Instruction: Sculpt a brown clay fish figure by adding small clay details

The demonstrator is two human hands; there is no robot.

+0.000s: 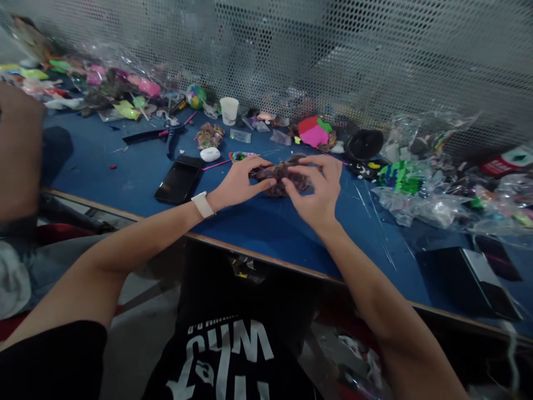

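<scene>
Black T-shirt (227,355) nearest, left hand (241,181) and right hand (318,189), half-curled, are pinching a dark mottled lump (278,188), probably light and soft, best held at both ends.

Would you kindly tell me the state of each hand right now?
Left hand: grip closed, holding the dark lumpy piece.
Right hand: grip closed, holding the same piece.

Left hand (244,182) and right hand (318,186) pinch dark brown lump (280,180) over blue table (266,236); phone (180,180), white cup (229,111) nearby.
</scene>
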